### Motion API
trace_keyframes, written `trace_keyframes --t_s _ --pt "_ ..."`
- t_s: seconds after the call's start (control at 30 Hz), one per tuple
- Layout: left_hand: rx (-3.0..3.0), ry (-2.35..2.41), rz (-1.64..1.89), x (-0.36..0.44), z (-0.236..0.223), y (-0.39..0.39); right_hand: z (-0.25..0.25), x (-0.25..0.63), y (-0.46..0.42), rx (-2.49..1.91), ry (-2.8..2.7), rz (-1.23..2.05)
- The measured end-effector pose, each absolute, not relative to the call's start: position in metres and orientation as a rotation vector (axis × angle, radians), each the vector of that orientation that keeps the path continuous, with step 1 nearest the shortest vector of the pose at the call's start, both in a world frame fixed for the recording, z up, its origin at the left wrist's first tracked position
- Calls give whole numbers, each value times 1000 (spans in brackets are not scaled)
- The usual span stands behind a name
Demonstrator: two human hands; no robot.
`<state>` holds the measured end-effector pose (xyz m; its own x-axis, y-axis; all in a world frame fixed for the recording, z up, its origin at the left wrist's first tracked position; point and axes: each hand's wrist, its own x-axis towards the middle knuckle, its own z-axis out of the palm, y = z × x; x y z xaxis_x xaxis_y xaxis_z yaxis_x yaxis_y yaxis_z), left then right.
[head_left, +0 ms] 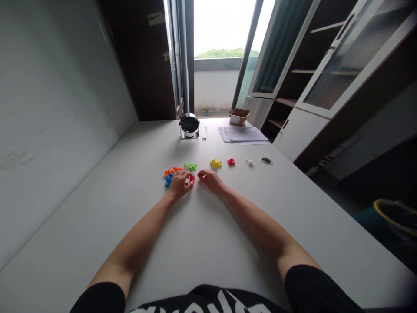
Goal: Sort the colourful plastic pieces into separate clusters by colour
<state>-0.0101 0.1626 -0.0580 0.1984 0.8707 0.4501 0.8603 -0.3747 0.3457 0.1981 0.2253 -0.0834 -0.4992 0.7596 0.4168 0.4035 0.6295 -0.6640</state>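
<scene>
Small plastic toy pieces (171, 172) lie in a loose bunch on the white bench (97, 208), right in front of the person. The left hand (178, 183) is curled over the bunch, and its fingertips (188, 174) are at a red piece (191, 178). I cannot tell if they pinch it. The right hand (211, 180) is softly bent and rests just beside that red piece, with nothing in it that I can see.

Blue pieces (168, 180) sit by the left hand. Orange pieces (172, 170) and green pieces (190, 167) are just past it. Farther along the bench, a yellow piece (215, 163), a red piece (231, 161) and a small white piece (249, 161) sit apart in a row. Next comes a round hole cover (266, 161).

Past them stand a small black and silver fan (189, 126), a stack of papers (243, 134) and a brown cardboard box (239, 116). A bright window (221, 30) is at the far end.
</scene>
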Motion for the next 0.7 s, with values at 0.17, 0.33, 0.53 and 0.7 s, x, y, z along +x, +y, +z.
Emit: trace_keyframes --t_s 0.17,0.33,0.53,0.7 --pt "2506 1698 823 -9 -55 158 -86 199 227 -917 -2137 647" --pt "2526 1658 789 -9 -58 161 -86 199 227 -899 -2129 643" --pt "2407 1702 887 -8 -59 163 -78 198 221 -828 -2163 609" --pt "2159 1705 1082 -9 -56 165 -70 194 214 -755 -2170 554"
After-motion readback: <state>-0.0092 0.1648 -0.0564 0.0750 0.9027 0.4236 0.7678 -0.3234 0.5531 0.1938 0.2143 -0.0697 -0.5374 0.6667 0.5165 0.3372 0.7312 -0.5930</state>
